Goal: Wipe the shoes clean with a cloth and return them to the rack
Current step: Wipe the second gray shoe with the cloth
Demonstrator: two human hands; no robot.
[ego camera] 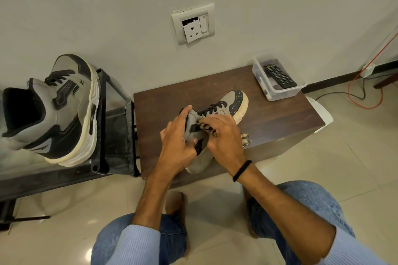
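My left hand (178,137) grips the grey sneaker (233,101) on the table (280,118); my right hand (224,135) clutches the cloth (245,138) against it.

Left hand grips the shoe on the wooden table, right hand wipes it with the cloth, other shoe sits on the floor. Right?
No: the head view shows the other shoe on the rack, not the floor. Rest holds: left hand grips the shoe on the wooden table, right hand holds the cloth against it.

A grey-and-black sneaker (234,101) lies on a dark wooden bench (280,122), heel over the near edge, a patterned cloth (245,139) beside it, a clear plastic box (277,94) at the far right corner; its mate (64,109) tops the adjoining black rack (101,114).
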